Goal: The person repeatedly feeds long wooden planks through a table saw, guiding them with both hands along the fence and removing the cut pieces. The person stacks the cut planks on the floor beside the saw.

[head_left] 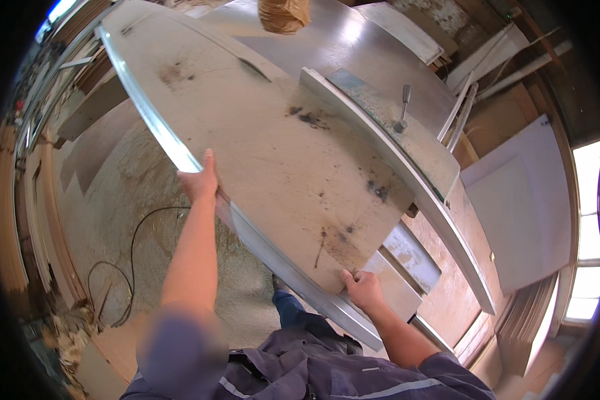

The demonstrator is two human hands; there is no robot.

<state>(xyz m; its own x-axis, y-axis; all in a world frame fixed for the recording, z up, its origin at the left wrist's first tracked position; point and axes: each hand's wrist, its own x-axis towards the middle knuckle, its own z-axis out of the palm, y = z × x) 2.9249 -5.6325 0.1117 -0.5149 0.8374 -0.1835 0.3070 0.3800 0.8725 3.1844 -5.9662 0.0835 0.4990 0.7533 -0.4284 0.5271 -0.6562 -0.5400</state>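
Here I am holding a big, stained wooden board (273,153) flat on the metal table of a saw bench (353,47), with both my bare hands on its near part. Its long axis is running from low on my right, close to my body, up and away toward the far left, so the far end is pointing off to the upper left while the near end is sitting just in front of my waist. The board is lying flat, its broad face up, and dark smudges are showing across that face.

My left hand (199,180) is gripping the board's long left edge, fingers curled under the pale edge and the thumb pressing down on top. My right hand (361,288) is resting at the near right corner, fingers bent together and closed onto the edge there.

Along the board's right side a long metal fence (387,167) is running nearly parallel to it, with a lever handle (403,107) standing up from the plate beside it. Below my left arm a black cable (133,233) is looping over the sawdust-covered floor (133,167). A brown paper bundle (283,15) is sitting at the far end of the table.
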